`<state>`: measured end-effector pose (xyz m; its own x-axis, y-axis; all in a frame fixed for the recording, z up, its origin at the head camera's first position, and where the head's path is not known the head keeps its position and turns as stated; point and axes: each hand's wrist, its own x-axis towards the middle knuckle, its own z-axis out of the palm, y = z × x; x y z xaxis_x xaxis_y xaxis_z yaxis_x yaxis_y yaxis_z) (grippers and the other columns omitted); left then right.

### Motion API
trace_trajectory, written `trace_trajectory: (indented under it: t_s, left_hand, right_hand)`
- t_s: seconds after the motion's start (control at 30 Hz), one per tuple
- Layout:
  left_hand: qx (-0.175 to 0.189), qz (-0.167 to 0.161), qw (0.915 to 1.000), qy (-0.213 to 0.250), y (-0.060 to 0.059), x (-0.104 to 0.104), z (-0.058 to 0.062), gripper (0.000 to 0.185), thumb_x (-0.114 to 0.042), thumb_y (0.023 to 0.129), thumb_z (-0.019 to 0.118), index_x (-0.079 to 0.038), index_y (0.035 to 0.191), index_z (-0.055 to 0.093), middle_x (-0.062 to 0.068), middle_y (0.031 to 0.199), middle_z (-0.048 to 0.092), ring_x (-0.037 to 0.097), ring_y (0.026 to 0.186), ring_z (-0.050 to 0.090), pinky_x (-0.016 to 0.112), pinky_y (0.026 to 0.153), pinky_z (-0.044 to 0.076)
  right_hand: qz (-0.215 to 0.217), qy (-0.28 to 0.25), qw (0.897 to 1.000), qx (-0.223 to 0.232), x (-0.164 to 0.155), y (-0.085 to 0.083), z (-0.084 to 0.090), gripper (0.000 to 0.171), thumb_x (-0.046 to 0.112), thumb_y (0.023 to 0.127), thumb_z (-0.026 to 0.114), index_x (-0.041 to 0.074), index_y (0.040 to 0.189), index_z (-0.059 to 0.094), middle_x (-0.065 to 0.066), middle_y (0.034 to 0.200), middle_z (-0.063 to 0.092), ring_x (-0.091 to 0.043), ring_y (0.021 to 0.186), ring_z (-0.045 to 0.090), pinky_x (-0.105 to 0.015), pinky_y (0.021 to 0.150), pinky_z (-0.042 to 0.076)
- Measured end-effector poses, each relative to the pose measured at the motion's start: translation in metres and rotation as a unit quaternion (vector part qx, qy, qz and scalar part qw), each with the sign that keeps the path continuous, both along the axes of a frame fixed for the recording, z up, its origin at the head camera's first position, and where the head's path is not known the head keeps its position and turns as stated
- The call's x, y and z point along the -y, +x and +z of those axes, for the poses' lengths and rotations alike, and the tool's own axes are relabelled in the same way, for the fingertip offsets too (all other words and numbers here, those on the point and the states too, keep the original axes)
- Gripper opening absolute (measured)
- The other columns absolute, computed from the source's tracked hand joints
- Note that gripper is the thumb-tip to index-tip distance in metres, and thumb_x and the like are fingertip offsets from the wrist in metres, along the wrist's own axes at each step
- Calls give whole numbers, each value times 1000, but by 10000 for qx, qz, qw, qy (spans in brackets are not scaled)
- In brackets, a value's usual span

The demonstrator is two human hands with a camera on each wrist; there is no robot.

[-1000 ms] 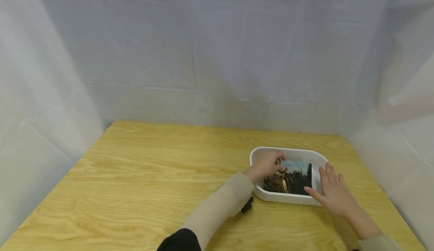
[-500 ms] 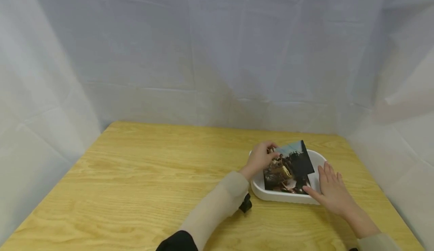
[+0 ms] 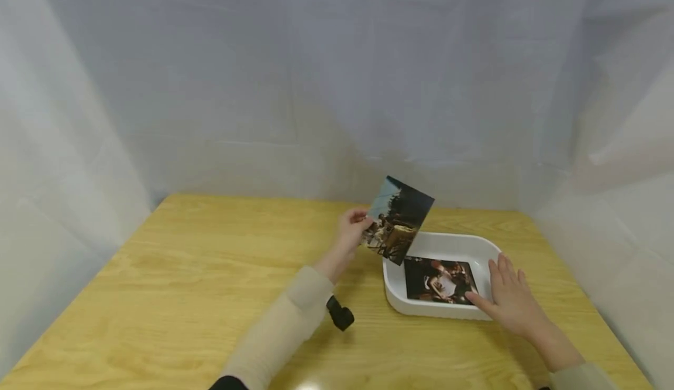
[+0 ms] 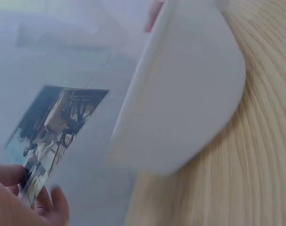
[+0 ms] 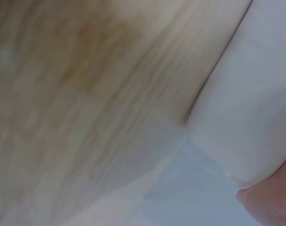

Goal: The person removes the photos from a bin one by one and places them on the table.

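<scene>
One photograph (image 3: 398, 219) was held pinched by the left hand (image 3: 351, 226), lifted clear above the left rim of the white tray (image 3: 392, 287). A second photograph (image 3: 440, 280) was left flat inside the tray, whose right rim was steadied by the flat-fingered right hand (image 3: 509, 299) on the table (image 3: 210, 273).

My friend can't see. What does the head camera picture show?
A left hand holds a photo up above a wooden table. The right hand rests on the rim of a white tray, where another photo lies flat.

Glossy paper photo (image 3: 398, 219); smooth white plastic tray (image 3: 443, 310); grained wood table (image 3: 210, 273).
</scene>
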<state>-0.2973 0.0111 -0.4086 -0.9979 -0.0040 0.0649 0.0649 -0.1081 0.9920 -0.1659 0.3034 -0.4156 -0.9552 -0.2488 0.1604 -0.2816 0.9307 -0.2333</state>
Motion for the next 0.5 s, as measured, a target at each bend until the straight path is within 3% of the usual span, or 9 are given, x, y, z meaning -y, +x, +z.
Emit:
trace_trajectory:
  t_s: [0.07,0.3,0.5]
  left_hand:
    - [717,16,9974,96,21,22,22,24,-5,86,56,1,108,54,8,93,54,14,71,48,26,55,38]
    - [1342,96,9889,624,27,73,12,19,-2,84,57,0,102,53,2,78,55,8,55,44,23,48,34]
    - [1587,75,9873,-92,29,94,3,23,-2,83,58,2,105,53,6,85,55,11,58,46,26,52,38]
  right_hand:
    - [-10,36,10000,-17,1,0,-1,87,48,86,47,-22,128,16,-42,133,4,-48,125,2,-57,97,-2]
    - [6,61,10000,-64,1,-1,0,87,48,87,46,-22,128,16,-42,133,3,-48,125,1,-57,97,-2]
    - [9,67,10000,-48,-1,-1,1,86,47,87,47,-22,128,15,-42,133,2,-49,124,1,-58,97,-2]
